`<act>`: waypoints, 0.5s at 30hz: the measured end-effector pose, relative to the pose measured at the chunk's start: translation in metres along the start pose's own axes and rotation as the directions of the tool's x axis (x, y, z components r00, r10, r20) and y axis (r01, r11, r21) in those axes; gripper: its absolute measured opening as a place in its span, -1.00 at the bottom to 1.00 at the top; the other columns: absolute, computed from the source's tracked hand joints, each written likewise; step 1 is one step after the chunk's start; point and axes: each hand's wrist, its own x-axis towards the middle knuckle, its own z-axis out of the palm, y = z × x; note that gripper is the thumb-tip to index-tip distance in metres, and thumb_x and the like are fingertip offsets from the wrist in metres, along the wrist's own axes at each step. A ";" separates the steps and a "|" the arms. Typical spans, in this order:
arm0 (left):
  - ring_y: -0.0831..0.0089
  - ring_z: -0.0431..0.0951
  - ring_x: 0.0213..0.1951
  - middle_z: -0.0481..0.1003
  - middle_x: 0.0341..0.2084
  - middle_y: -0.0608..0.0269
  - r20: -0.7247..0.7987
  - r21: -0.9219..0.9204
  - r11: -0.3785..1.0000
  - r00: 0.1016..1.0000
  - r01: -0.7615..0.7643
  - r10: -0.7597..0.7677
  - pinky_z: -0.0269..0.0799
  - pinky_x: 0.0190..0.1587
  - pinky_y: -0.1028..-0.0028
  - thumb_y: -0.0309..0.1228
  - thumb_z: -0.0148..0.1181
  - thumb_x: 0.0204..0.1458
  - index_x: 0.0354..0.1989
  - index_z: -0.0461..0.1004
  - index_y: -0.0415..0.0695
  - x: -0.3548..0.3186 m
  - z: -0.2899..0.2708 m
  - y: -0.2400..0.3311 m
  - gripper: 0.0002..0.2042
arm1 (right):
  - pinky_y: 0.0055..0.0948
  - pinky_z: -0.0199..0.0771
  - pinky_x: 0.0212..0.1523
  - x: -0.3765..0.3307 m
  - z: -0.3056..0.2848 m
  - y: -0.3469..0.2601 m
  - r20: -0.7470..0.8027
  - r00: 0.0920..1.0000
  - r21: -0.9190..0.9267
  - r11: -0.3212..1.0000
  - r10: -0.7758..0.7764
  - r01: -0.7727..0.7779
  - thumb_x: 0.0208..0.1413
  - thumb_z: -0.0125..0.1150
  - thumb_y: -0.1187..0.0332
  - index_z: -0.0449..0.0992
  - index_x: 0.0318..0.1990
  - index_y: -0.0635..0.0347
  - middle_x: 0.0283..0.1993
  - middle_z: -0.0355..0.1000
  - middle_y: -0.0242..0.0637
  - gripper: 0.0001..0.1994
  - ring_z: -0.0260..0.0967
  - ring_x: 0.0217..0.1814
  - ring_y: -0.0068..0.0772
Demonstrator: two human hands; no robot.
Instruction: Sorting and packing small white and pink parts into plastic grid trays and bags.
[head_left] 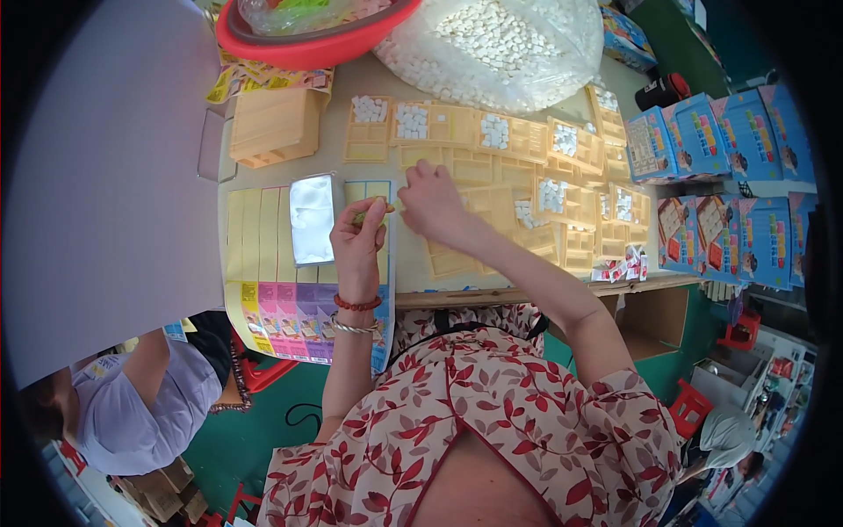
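My left hand [358, 244] is raised above the printed sheet [255, 237], thumb and fingers pinched on a small yellowish-brown piece too small to name. Close beside it, my right hand [433, 204] is bent over the near compartment trays with its fingers curled; what they hold, if anything, is hidden. A white rectangular pack [313, 220] lies on the sheet, just left of my left hand. Pale orange compartment trays [452, 127] spread to the right and beyond my right hand. Several hold small white pieces [494, 132] in one compartment.
A large clear bag of white pieces [500, 44] stands at the back, beside a red basin [325, 53]. Stacked trays [274, 127] stand back left. Blue boxes [702, 136] line the right. Small red-and-white packets [628, 263] lie near the table edge. A co-worker [149, 395] sits at left.
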 end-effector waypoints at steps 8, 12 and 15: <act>0.77 0.11 -0.66 0.48 -0.51 0.34 -0.017 0.081 0.996 0.999 -0.041 0.043 -0.03 -0.63 0.72 -0.42 0.20 0.01 -0.31 0.47 -0.21 -0.016 -0.001 0.003 -0.86 | -0.31 0.10 -0.16 -0.004 0.006 -0.026 0.161 0.973 -0.029 0.986 0.164 -0.161 -0.25 0.16 0.38 0.55 -0.49 0.11 -0.31 0.33 -0.20 -0.89 0.16 -0.08 -0.24; 0.77 0.10 -0.66 0.49 -0.49 0.33 -0.011 0.070 0.996 0.999 -0.050 0.051 -0.04 -0.64 0.72 -0.42 0.19 0.02 -0.31 0.48 -0.21 -0.016 -0.003 0.004 -0.86 | -0.26 0.16 -0.12 -0.019 -0.012 -0.008 -0.028 0.972 0.464 0.865 0.232 -0.193 -0.19 0.16 0.35 0.51 -0.52 0.10 -0.36 0.32 -0.28 -0.93 0.18 -0.09 -0.23; 0.77 0.09 -0.67 0.49 -0.47 0.31 0.021 0.030 0.998 0.998 -0.053 0.052 -0.05 -0.64 0.72 -0.43 0.17 0.03 -0.29 0.47 -0.21 -0.010 -0.001 0.004 -0.87 | -0.32 0.21 -0.10 -0.025 -0.034 0.035 -0.382 0.894 0.514 0.858 0.235 -0.006 -0.13 0.17 0.36 0.48 -0.48 0.13 -0.36 0.32 -0.32 -0.92 0.20 -0.11 -0.28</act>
